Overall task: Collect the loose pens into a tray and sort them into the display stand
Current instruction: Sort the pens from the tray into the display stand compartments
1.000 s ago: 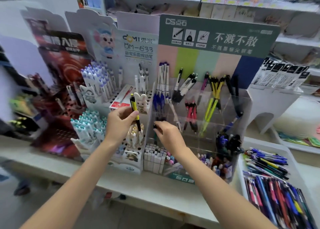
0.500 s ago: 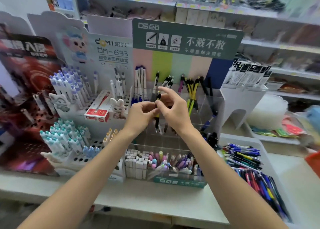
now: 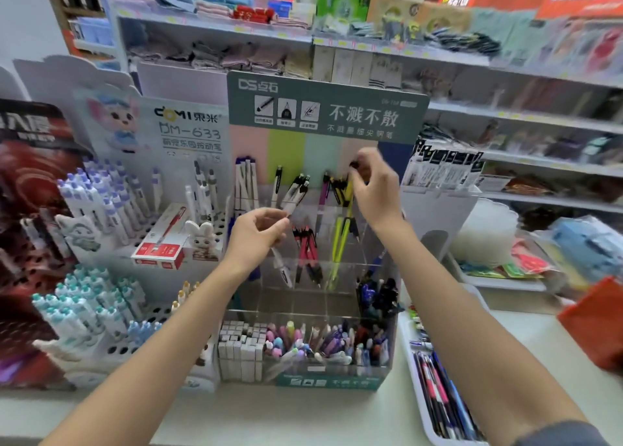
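right hand (image 3: 375, 189) holds pen (image 3: 353, 166) in stand (image 3: 332, 382)

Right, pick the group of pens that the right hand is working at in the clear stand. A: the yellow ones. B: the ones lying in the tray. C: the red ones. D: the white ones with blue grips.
A: the right hand pinches the black top of a pen that stands among the yellow pens in the clear display stand.
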